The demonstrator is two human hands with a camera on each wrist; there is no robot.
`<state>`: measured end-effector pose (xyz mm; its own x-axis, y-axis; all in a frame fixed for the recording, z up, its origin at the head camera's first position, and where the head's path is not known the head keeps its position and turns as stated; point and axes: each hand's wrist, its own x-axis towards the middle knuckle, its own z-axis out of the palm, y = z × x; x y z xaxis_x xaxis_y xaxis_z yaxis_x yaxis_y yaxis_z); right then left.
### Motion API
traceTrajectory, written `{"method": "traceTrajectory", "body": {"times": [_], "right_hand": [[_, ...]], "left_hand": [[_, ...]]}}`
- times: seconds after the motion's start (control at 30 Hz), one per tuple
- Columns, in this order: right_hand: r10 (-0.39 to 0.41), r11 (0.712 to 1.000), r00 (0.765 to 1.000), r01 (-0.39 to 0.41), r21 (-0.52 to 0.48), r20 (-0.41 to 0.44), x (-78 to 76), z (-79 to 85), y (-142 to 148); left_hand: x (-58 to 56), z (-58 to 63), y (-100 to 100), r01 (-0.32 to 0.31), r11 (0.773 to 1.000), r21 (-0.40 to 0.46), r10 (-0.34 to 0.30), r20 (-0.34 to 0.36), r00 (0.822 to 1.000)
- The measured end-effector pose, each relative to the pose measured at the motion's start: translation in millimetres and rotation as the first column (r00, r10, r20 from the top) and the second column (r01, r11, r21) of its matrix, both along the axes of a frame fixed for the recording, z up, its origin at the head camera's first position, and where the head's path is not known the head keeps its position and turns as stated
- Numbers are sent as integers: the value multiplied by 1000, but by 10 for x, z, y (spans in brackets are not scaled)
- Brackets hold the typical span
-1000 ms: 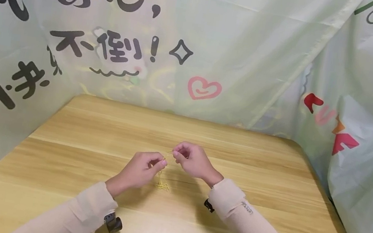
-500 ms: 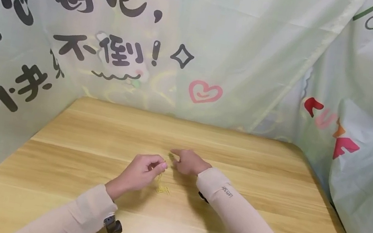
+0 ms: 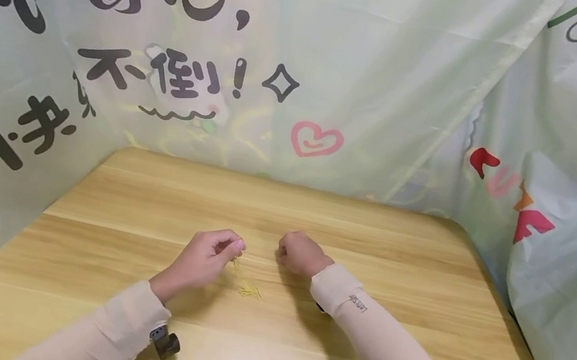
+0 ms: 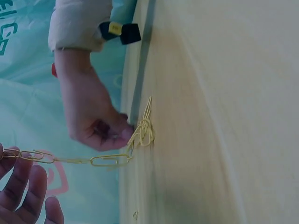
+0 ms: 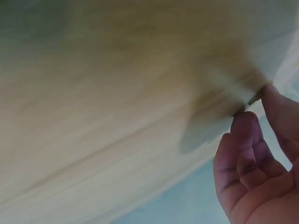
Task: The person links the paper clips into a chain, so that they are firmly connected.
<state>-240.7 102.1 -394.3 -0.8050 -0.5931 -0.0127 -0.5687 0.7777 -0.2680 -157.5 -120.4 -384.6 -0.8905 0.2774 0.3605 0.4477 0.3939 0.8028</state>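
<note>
Over wooden table (image 3: pixel 177 200), well inside its edges, pinches paper-clip chain (image 4: pixel 110 161) in left hand (image 3: pixel 201 259), small clip (image 5: pixel 255 98) in right hand (image 3: pixel 302 254), now farther apart than before.

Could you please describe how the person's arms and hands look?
The left hand and right hand are bare. Left sleeve and right sleeve are pale beige with broad cuffs, the right one with small dark lettering. A black device sits at each wrist.

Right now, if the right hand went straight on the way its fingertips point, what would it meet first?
Most likely the wooden tabletop: the right hand aims at it, apparently pinching a paper clip. Whether they touch the surface is unclear.
</note>
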Motion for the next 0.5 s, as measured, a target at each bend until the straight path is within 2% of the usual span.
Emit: {"method": "traceTrajectory", "body": {"times": [0.23, 0.5], "right_hand": [[-19, 993, 1000, 18, 113, 11, 85, 2, 38], [-59, 990, 997, 51, 129, 56, 131, -9, 29]], "left_hand": [[-17, 57, -26, -6, 1000, 5, 6, -6, 1000], [-2, 64, 50, 18, 1000, 13, -18, -19, 1000]]}}
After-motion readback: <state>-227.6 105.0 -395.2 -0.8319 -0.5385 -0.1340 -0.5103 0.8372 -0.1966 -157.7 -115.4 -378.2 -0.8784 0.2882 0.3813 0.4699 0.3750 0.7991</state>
